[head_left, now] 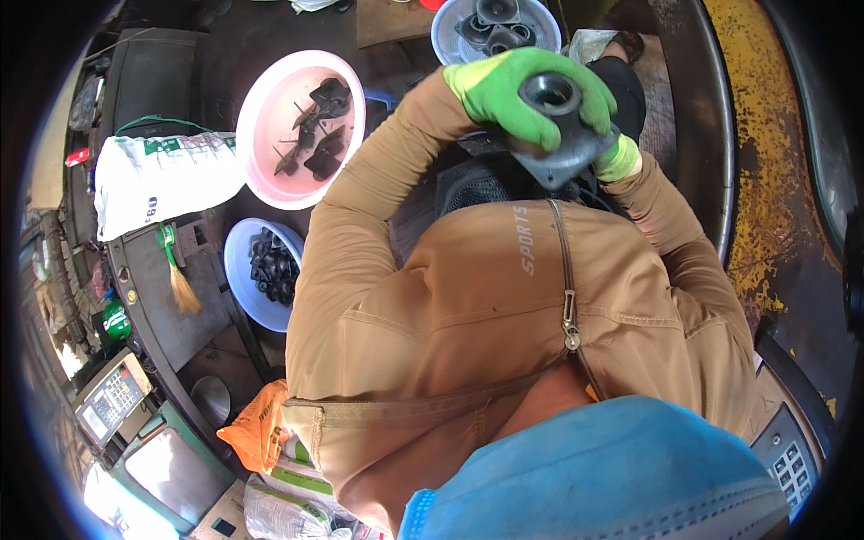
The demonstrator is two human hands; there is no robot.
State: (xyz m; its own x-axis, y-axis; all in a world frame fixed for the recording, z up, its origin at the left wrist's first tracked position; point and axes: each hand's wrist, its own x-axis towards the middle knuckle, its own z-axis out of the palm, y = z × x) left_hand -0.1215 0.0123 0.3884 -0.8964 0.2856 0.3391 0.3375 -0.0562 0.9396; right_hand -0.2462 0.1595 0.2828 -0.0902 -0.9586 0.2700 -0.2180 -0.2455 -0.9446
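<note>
My left hand (497, 83), in a green glove, grips a black square-flanged part (560, 165) with a round raised collar and a hole in its top. Its thumb and fingers wrap around the collar from both sides. Close to the flange's right corner is my right hand (617, 162), also in a green glove. Only the wrist end of that glove shows; its fingers are hidden behind the part. Both hands are held out in front of my chest. Beyond them, a pale blue basin (440, 38) contains several similar black flanged parts.
To the left, a pink basin (261, 108) holds thin black pieces, and a blue basin (236, 286) holds small black parts. A white sack (166, 175) and a straw brush (183, 286) are beside them. Worn yellow metal (765, 171) stands at right.
</note>
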